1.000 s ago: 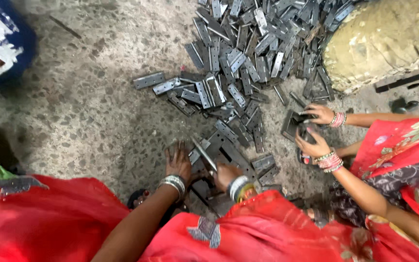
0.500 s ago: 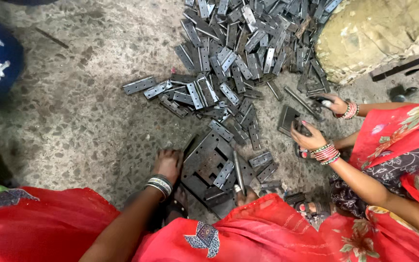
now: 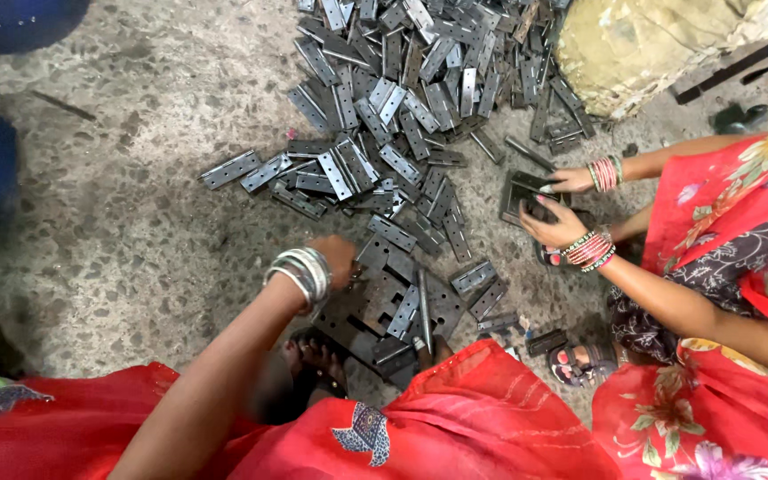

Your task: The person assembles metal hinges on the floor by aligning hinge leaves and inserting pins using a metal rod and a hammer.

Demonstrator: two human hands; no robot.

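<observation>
the left hand [image 3: 335,258], its grip hidden so i cannot tell if it holds anything, rests on the plate stack [image 3: 393,307] just right of it, seemingly sorting; right hand unseen; next calls for a firm pinch.

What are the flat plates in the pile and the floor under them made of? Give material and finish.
Plates in the pile: apparently steel, dull dark grey with unpainted sheen, punched holes, thin straight edges. Floor: looks like rough concrete, speckled with embedded stone chips, stained and matte.
</observation>
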